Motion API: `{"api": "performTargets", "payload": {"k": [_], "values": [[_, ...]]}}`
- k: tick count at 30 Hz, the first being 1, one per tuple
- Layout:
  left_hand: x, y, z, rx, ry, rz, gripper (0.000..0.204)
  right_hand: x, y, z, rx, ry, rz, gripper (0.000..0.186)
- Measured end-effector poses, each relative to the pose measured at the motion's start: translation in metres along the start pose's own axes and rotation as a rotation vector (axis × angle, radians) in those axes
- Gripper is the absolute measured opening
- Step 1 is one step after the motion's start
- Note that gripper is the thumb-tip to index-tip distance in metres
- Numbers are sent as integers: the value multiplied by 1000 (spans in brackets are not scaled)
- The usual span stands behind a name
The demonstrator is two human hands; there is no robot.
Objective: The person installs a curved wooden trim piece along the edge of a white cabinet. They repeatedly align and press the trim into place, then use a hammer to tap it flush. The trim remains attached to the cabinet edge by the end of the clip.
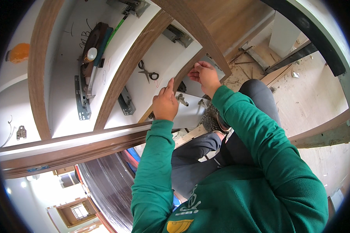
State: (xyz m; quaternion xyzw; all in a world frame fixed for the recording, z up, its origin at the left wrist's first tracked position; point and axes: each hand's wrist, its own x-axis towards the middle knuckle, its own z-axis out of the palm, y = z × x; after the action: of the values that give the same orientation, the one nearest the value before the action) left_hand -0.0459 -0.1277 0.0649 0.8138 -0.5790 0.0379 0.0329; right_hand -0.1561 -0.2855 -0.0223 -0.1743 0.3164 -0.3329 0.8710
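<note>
One finger extended, the left hand [166, 104] lies left of the slanting wooden strip [189, 64], the pinched right hand [205, 77] right, any grasp unclear.

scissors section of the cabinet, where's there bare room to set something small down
Bare white patches lie between the scissors and the upper metal slide, and between the scissors and the lower metal slide. The left hand hides part of the lower right. The section to the left is crowded around the hammer and long slide.

green sleeves [252, 124], dark grey trousers [190, 167], brown wood-grain strip [182, 73], black-handled scissors [144, 71]
</note>
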Motion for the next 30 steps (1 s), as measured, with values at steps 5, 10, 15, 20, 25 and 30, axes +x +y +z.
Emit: {"api": "performTargets", "payload": {"k": [5, 10, 15, 20, 25, 30], "values": [[-8, 14, -9, -56, 122, 132, 62, 0, 0, -2, -53, 23, 4, 13], [-29, 48, -22, -46, -28, 56, 63, -5, 1, -9, -53, 1, 28, 15], [-42, 76, -28, -64, 9, 118, 65, -17, -5, -23, -29, -37, 50, 15], [-58, 94, -29, -137, 69, 91, 63, -31, -11, -22, -26, 37, 6, 23], [-59, 89, -30, -70, 83, 118, 70, -35, -26, -10, -126, 206, -109, 42], [-67, 77, -27, -2, -1, 96, 68, -32, -32, -12, -47, 150, -175, 49]]}}
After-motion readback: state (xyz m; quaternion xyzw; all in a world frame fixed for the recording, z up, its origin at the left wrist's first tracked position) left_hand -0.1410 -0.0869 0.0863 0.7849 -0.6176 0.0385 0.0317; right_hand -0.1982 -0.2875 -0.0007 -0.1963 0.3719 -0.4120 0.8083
